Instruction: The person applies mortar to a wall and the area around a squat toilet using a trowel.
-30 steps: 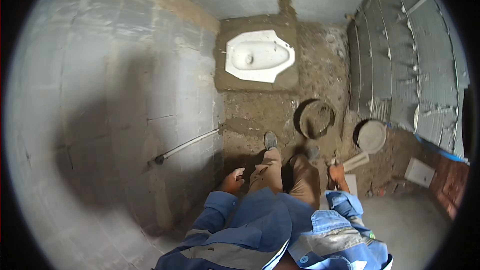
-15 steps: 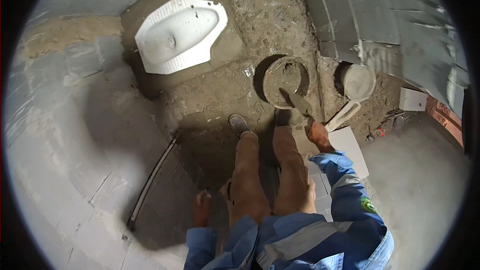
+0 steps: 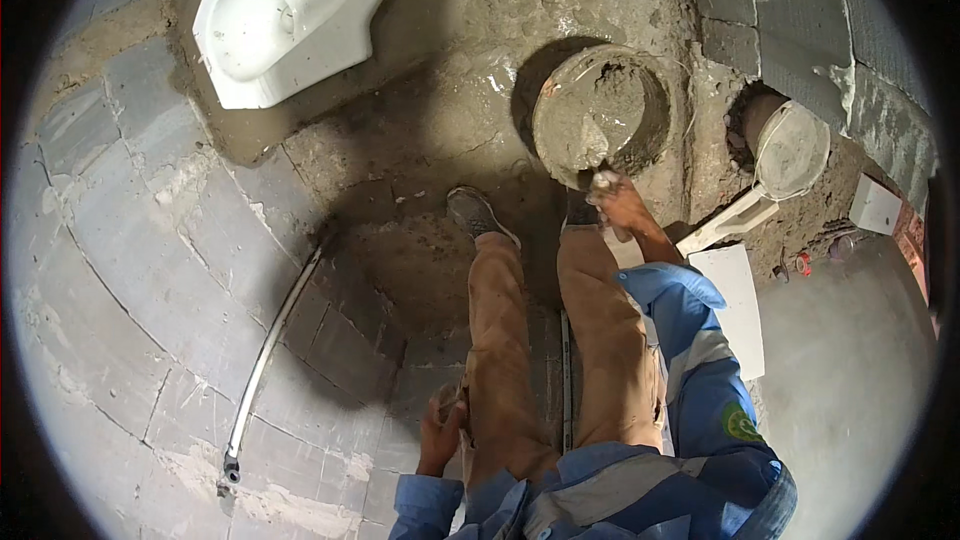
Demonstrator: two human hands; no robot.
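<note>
My right hand (image 3: pixel 620 202) is closed around the handle of a trowel (image 3: pixel 592 143), whose blade dips into wet grey mortar (image 3: pixel 612 98). The mortar is in a round bucket (image 3: pixel 541 132) just beyond my right shoe. Beside my left thigh, my left hand (image 3: pixel 440 437) has its fingers curled; a small brownish-grey patch shows between them, and I cannot make out what it is.
At the upper left a white squat toilet pan (image 3: pixel 300 65) is set in the floor. Right of the bucket are a capped pipe (image 3: pixel 793 150), a pale float-like tool (image 3: pixel 728 221) and a white tile (image 3: pixel 733 305). A white pipe (image 3: pixel 262 365) runs along the left blockwork.
My right hand has moved forward and the trowel blade now sits in the mortar. My left hand has shifted closer to my thigh. The view has tilted, so the toilet pan appears higher.
</note>
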